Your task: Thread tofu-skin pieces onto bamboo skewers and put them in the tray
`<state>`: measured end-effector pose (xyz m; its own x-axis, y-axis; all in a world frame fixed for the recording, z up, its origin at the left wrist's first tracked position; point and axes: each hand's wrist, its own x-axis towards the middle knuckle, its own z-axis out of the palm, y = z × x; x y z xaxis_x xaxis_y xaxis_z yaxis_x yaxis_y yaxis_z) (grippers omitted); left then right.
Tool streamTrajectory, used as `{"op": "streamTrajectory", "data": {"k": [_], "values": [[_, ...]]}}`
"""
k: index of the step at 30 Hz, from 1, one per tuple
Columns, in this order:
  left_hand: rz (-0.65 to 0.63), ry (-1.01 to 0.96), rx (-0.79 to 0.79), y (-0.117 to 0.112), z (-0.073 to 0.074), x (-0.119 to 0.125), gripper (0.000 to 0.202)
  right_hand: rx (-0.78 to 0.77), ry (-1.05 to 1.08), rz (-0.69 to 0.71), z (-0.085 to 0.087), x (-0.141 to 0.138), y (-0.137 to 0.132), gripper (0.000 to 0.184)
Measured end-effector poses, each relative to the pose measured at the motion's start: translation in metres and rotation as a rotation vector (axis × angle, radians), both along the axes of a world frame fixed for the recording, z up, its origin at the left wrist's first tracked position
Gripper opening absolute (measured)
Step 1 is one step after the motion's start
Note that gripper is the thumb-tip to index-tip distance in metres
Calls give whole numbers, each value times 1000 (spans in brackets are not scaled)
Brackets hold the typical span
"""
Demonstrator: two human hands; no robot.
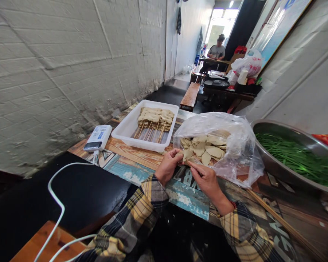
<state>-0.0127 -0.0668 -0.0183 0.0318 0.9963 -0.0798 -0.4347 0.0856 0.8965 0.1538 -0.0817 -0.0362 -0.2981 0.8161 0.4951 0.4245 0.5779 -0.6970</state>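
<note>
My left hand (167, 166) pinches a thin, flat beige slice (187, 155) between thumb and fingers. Close beside it, my right hand (207, 181) is closed at the slice's lower edge; what its fingertips grip is too small to make out. Just beyond both hands lies a clear plastic bag (240, 160), its mouth toward me, with many similar beige slices (206, 147) inside. Behind my left hand stands a white plastic tray (123, 134). Stacked in it are skewered slices (155, 115), their bare wooden sticks (150, 133) pointing toward me.
A steel basin (262, 163) of cut green stalks (292, 156) stands at the right. Thin wooden sticks (278, 214) lie near my right sleeve. On the left is a white power bank (98, 137) with a white cable (58, 198). A person (217, 51) sits far back.
</note>
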Motion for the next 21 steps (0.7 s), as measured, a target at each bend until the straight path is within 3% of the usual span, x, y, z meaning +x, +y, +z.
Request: {"op": "streamTrajectory", "data": {"k": [21], "values": [[98, 247, 70, 2, -9, 2, 21, -157, -22, -67, 2, -1, 0, 25]]}}
